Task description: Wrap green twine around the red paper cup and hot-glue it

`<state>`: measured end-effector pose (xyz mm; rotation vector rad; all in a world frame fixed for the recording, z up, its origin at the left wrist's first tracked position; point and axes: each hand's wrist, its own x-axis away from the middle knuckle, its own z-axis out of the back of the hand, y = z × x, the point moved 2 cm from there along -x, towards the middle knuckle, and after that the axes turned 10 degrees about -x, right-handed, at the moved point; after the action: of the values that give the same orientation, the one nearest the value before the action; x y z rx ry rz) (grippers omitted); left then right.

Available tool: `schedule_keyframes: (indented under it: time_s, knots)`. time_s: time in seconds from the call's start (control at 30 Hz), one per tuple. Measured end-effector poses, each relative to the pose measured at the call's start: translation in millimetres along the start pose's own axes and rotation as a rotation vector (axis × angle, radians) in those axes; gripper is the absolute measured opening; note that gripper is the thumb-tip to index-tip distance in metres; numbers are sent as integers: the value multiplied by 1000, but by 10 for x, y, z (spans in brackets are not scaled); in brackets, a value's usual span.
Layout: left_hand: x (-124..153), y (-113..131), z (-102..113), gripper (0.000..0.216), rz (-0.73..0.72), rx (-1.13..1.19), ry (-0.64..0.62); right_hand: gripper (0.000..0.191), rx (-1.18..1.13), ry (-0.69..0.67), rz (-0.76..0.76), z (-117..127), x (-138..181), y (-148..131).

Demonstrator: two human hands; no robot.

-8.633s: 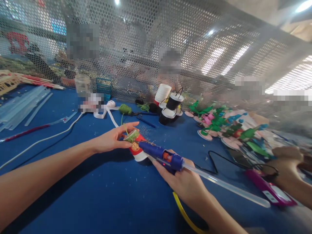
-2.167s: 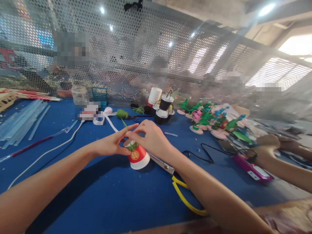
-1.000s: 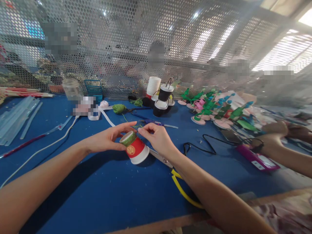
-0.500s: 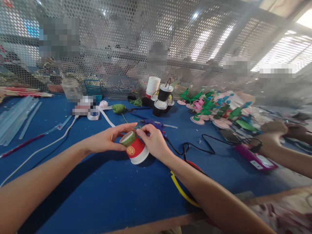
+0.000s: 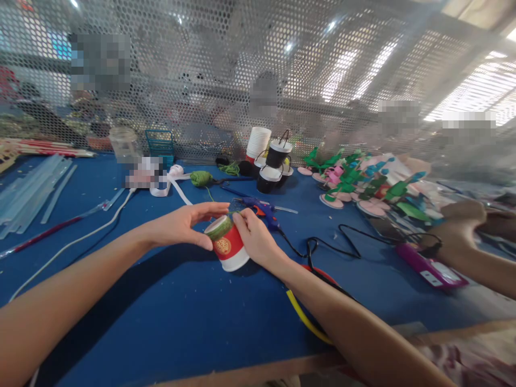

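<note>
- The left hand grips the narrow, twine-wound end of a red and white paper cup, with the thumb beneath and the fingers arched over the top.
- The right hand closes against the cup's right side, its fingertips pinched at the green twine wrapped round that end.
- The cup lies tilted on the blue surface between the two hands, its wide white mouth towards the person.
- A blue glue gun lies just behind the right hand, and its black cord trails off to the right.
- A ball of green twine sits farther back, near black cups with white rims.
- Yellow-handled scissors lie under the right forearm.
- A co-worker's hand rests at the right edge, beside a magenta object.
</note>
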<state>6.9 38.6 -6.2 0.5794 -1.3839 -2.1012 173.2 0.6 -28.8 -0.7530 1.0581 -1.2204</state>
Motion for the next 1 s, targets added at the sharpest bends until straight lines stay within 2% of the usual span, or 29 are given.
schedule_keyframes:
  time_s: [0.07, 0.13, 0.2, 0.23, 0.33, 0.43, 0.53, 0.63, 0.87, 1.0]
  knots:
    - [-12, -7, 68, 44, 24, 13, 192, 22, 1, 12, 7, 25, -5, 0]
    - [-12, -30, 150, 17, 66, -13, 467, 23, 6, 24, 17, 48, -7, -3]
    - [-8, -55, 190, 22, 110, -23, 622, 24, 22, 30, 27, 63, -5, -11]
    - [-8, -63, 189, 26, 132, -24, 642, 24, 36, 34, 36, 67, -3, -18]
    - [-4, -44, 112, 46, 223, -121, 566, 21, 128, 67, 92, 72, 15, -50]
    - [7, 45, -35, 40, 151, -295, 393, 17, 247, 107, 180, 64, 45, -86]
    - [27, 91, -161, 59, 181, -351, 280, 16, 334, 98, 239, 41, 79, -106]
    - [32, 106, -242, 58, 176, -344, 187, 17, 409, 81, 252, 14, 107, -117]
    - [17, 108, -254, 45, 80, -364, 184, 16, 481, 56, 250, -10, 129, -170]
    - [24, 117, -238, 46, 60, -390, 144, 13, 272, 67, 386, 47, 116, -245]
